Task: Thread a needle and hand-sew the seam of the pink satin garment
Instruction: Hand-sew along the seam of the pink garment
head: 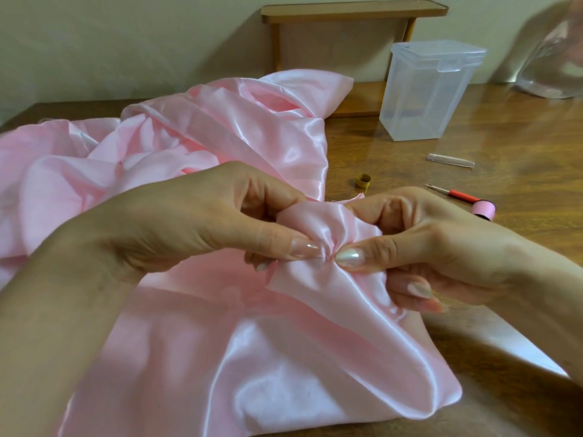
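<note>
The pink satin garment fills the near edge of the counter, its glossy lower fold lying flat and closest to view, while the rest heaps up in loose folds toward the far left. Above that flat fold, a small gather of the satin is raised off the surface. The left grip pinches this gather from its left side, thumb on top and fingers curled under. The right grip pinches the same gather from its right side, thumb tip pressed on the cloth almost against the left thumb tip, the other fingers curled beneath.

Just beyond the garment's right edge a small gold ring stands on the wood. Behind the garment, by the wall, is a wooden shelf. To the garment's right, farther back, stands an upright clear plastic box with its lid closed. Nearer than the box lies a clear tube. A red-handled seam ripper lies right of the ring, touching a pink thread spool.
</note>
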Demonstrator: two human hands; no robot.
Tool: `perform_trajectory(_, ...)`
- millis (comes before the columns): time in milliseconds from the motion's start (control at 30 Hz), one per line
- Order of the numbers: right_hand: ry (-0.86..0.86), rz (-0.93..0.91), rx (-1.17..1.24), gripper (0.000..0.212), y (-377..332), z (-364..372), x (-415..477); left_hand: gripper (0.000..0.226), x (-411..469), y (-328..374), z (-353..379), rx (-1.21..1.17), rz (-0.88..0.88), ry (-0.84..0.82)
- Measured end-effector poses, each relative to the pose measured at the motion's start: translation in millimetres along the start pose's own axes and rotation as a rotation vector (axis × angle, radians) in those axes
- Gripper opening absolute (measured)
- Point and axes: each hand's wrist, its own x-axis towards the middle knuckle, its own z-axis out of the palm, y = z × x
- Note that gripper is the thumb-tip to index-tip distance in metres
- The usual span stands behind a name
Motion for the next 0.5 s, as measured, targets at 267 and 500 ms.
perform_trajectory(267,0.009,0.003,0.027,0.008,-0.9,1.7,1.0,0.072,1.6,0.7,1.4,-0.025,0.01,-0.004)
perform_trajectory(500,-0.006,-0.027,0.056,0.004,0.6,3.1,-0.1,0.061,4.9,5.5,3.6,0.056,0.03,-0.038)
